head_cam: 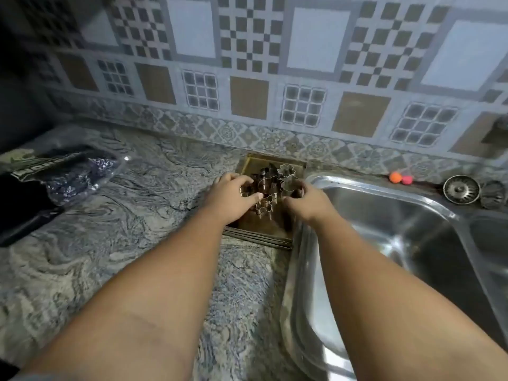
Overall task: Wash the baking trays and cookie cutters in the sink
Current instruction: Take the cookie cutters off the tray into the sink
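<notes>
A stack of golden-brown baking trays [248,167] lies on the marbled counter just left of the steel sink [390,224]. Several metal cookie cutters [270,185] are heaped in the top tray. My left hand [232,192] curls its fingers round the left side of the heap. From the right, my right hand [305,200] curls round the cutters on that side. Both forearms reach forward from the bottom of the view.
A clear plastic bag with dark contents [74,174] lies on the counter [137,243] at the left. Behind the sink sit two small orange and pink balls [400,178] and a metal drain strainer [461,189]. A patterned tiled wall stands at the back.
</notes>
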